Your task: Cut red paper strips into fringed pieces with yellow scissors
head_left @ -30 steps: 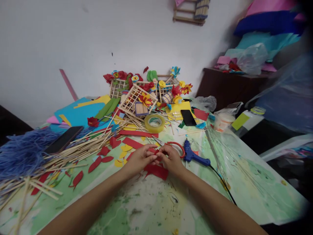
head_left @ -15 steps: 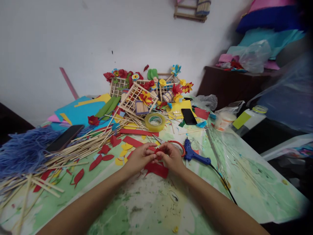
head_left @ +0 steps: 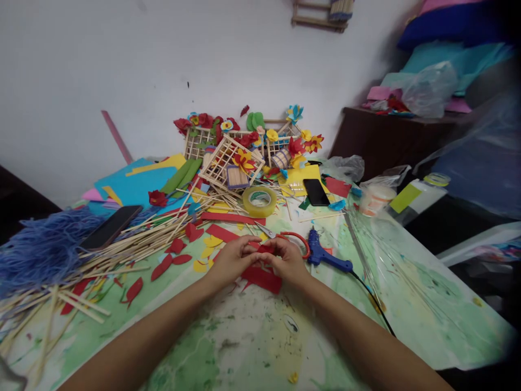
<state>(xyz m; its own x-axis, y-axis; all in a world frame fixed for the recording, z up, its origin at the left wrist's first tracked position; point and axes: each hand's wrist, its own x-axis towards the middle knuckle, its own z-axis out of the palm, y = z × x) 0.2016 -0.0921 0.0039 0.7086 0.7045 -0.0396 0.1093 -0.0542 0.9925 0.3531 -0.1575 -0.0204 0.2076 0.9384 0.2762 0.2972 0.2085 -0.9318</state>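
Grip: both hands pinch, thumbs below and fingers above, on a small red cutout (head_left: pixel 266 249); the left hand (head_left: pixel 230 263) has its left end, the right hand (head_left: pixel 290 265) its right. Fingertips hide part of the outline, so I cannot tell its full shape. Held just above the counter (head_left: pixel 244 339), between the hands; two-sided hold presumably keeps a light, floppy piece under control.

Beneath the hands: a wider red strip (head_left: pixel 264 281), perhaps leftover stock kept close.

Just beyond, scissors (head_left: pixel 300 237) lie with blades pointing far-left, handles near the right hand. Blue glue gun (head_left: pixel 325 257) to their right, cord trailing near-right, apparently parked clear of the fingers but within reach.

Left of the hands, loose red petals (head_left: pixel 161 267) and yellow cutouts (head_left: pixel 207 251), likely spread for easy picking. Far side: tape roll (head_left: pixel 260 210) before flowered stick lattices (head_left: pixel 220 161), seemingly set back to spare working room.
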